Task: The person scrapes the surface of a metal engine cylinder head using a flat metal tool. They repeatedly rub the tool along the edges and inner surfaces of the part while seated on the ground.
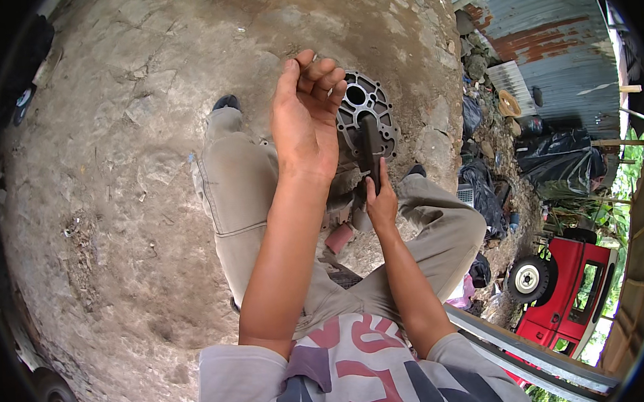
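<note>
My left hand (306, 113) is raised in front of me, palm toward the camera, fingers curled around a small thing I cannot make out. My right hand (379, 197) is lower and grips a dark metal shaft (370, 148) that stands up from a round grey metal plate with several holes (366, 104). The plate rests on the ground between my knees, partly hidden behind my left hand. I am seated, legs in khaki trousers spread to either side.
Cracked bare earth (129, 176) stretches left and ahead. A reddish brick piece (339, 238) lies under my arms. At right are black bags (559, 158), scrap, a corrugated metal wall (548, 32) and a red vehicle (571, 289). A tyre (57, 398) sits lower left.
</note>
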